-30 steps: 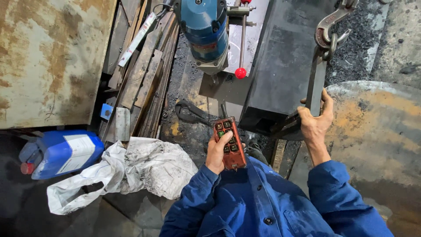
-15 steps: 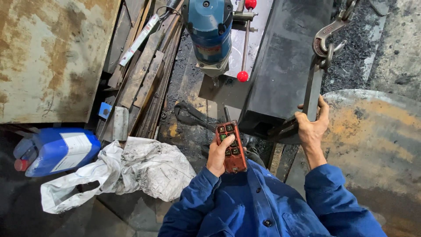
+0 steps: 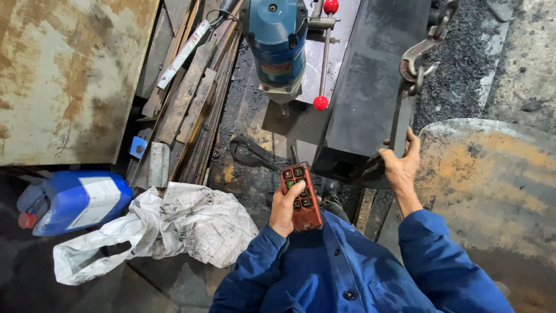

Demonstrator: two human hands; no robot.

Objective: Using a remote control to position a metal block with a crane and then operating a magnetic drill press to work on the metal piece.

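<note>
The left hand [image 3: 284, 208] wraps around a red push-button remote controller [image 3: 301, 197], thumb pressed on its buttons, close to the chest. Farther out, the right hand [image 3: 401, 168] grips a dark lifting strap [image 3: 398, 119] beside the long black steel block [image 3: 370, 87], under a metal crane hook [image 3: 418, 61].

left hand [image 3: 285, 207]: fingers curled shut around a held object, thumb laid across its face, close to the chest.
right hand [image 3: 401, 165]: raised forward, fingers wrapped in a closed grip.
arms: both in blue sleeves, elbows bent.
</note>
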